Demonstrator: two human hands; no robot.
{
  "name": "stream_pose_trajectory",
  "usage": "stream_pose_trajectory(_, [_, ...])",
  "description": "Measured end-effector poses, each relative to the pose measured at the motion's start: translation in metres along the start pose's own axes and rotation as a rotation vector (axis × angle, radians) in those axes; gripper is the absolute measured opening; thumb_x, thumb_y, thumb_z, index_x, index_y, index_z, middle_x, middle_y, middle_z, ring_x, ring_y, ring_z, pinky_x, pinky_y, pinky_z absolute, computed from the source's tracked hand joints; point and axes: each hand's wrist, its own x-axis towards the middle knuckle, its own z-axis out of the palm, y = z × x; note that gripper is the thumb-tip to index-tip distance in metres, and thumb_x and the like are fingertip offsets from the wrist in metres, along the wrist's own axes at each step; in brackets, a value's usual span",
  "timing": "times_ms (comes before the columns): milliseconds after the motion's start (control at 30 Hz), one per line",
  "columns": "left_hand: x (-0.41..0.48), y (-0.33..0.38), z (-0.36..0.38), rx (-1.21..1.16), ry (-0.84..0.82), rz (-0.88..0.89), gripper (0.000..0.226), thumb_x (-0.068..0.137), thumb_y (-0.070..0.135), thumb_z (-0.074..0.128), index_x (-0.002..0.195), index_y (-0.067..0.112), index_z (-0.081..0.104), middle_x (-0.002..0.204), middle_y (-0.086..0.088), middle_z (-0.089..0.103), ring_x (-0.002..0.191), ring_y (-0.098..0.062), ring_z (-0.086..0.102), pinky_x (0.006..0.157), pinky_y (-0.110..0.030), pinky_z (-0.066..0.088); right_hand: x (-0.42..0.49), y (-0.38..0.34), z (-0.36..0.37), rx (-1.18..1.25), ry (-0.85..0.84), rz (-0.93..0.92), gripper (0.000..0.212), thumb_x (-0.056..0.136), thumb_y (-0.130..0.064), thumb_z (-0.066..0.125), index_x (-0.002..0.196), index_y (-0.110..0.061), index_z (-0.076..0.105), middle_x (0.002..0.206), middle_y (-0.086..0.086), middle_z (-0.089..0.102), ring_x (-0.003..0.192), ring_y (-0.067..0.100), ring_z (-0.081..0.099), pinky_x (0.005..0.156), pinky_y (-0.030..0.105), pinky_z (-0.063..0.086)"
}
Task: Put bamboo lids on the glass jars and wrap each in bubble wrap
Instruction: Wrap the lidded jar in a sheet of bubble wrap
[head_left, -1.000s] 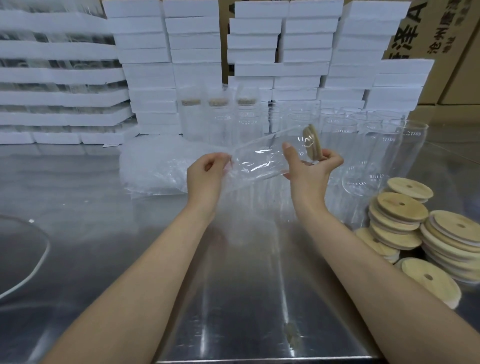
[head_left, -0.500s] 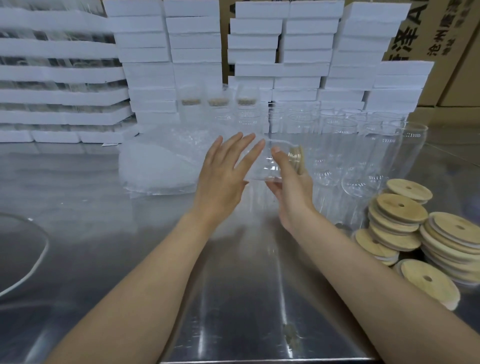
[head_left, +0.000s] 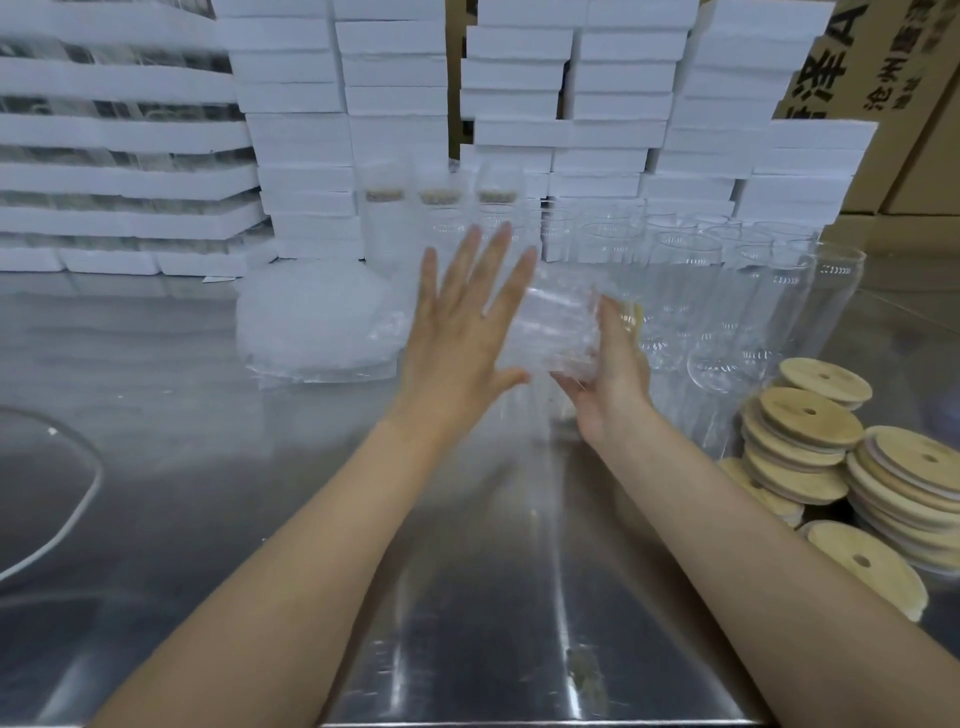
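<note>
While flat, left hand (head_left: 457, 332) against jar (head_left: 558, 332).

The near steel table (head_left: 493, 597) lies bare between and left of the arms, crossed only by a thin white cable (head_left: 78, 499) at the far left. Mid-table, the wrapped jar (head_left: 556, 322), held by the right hand (head_left: 613, 374) with the left hand (head_left: 462, 332) flat against it, fills the gap. Stacked bamboo lids (head_left: 800, 441) crowd the right, while glass jars (head_left: 727, 291), a bubble wrap heap (head_left: 311, 322) and foam boxes (head_left: 395, 78) wall the back.

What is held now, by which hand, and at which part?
The right hand holds the bubble-wrapped jar at its lidded end. The left hand is flat, fingers straight, at the other end; it grips nothing.
</note>
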Motion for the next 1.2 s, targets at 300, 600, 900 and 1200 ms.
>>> stream_pose_trajectory(300, [-0.008, 0.002, 0.007, 0.173, 0.081, -0.044, 0.098, 0.056, 0.035, 0.090, 0.138, 0.006, 0.047, 0.129, -0.012, 0.057, 0.122, -0.031, 0.053, 0.116, -0.052, 0.023, -0.009, 0.029, 0.009, -0.330, -0.265, -0.243, 0.042, 0.091, -0.042, 0.060, 0.127, -0.033, 0.040, 0.114, -0.012, 0.058, 0.103, 0.005, 0.062, 0.091, 0.032, 0.052])
stream_pose_trajectory(600, [-0.006, -0.012, 0.011, -0.223, 0.155, -0.295, 0.084, 0.052, 0.048, 0.081, 0.127, 0.025, 0.052, 0.119, 0.003, 0.061, 0.109, -0.021, 0.058, 0.088, -0.034, 0.045, -0.006, 0.017, 0.013, -0.345, -0.469, -0.266, 0.047, 0.090, -0.064, 0.044, 0.118, -0.027, 0.049, 0.120, -0.011, 0.060, 0.109, 0.000, 0.059, 0.091, 0.027, 0.046])
stream_pose_trajectory(900, [-0.002, 0.003, 0.002, -1.530, 0.062, -0.697, 0.053, 0.080, 0.031, 0.067, 0.128, 0.012, 0.054, 0.121, -0.010, 0.066, 0.112, -0.024, 0.063, 0.099, -0.041, 0.048, -0.005, -0.001, 0.005, -0.390, -0.504, -0.378, 0.048, 0.091, -0.031, 0.064, 0.134, -0.015, 0.052, 0.136, -0.001, 0.055, 0.126, 0.011, 0.051, 0.107, 0.033, 0.041])
stream_pose_trajectory(1200, [-0.001, 0.001, 0.003, -1.465, 0.119, -0.728, 0.051, 0.078, 0.044, 0.066, 0.121, 0.017, 0.059, 0.118, -0.001, 0.066, 0.116, -0.018, 0.059, 0.104, -0.041, 0.044, 0.000, -0.006, 0.001, -0.324, -0.578, -0.495, 0.014, 0.080, -0.005, 0.061, 0.086, -0.016, 0.055, 0.078, -0.015, 0.062, 0.076, -0.004, 0.057, 0.074, 0.010, 0.043])
